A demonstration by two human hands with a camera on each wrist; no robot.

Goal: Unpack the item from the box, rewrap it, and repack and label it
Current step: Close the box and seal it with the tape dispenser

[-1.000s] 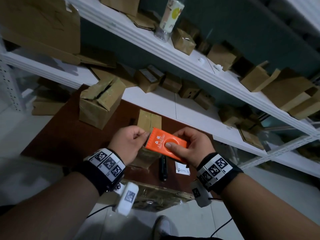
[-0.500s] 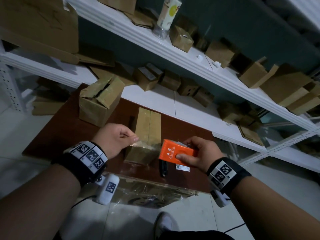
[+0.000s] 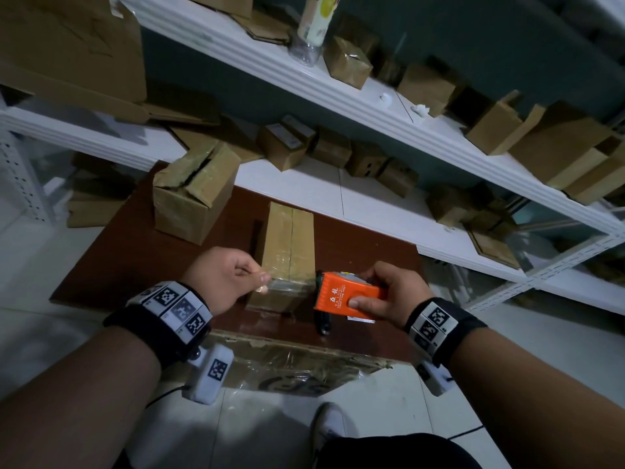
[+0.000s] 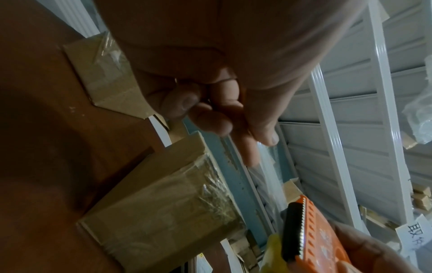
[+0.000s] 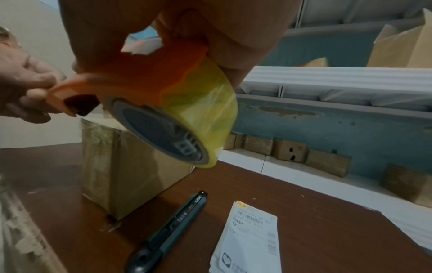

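A long brown cardboard box (image 3: 287,252) (image 5: 131,171), shut and wrapped in clear tape, lies on the dark red table (image 3: 135,258). My right hand (image 3: 362,289) grips an orange tape dispenser (image 3: 345,296) (image 5: 145,77) with a yellowish clear roll (image 5: 203,103), just right of the box's near end. The toothed cutter (image 4: 301,230) faces the box. My left hand (image 3: 262,280) (image 4: 257,144) pinches the tape's free end at the box's near left corner.
A dark pen (image 3: 323,321) (image 5: 173,229) and a white printed label (image 5: 250,236) lie on the table under the dispenser. An open carton (image 3: 189,198) stands at the table's far left. White shelves (image 3: 372,204) behind hold several small boxes. Crinkled plastic film (image 3: 291,363) hangs off the front edge.
Both hands came down from above the box to its near end and drew apart. The dispenser moved right and lower, the left hand moved left.
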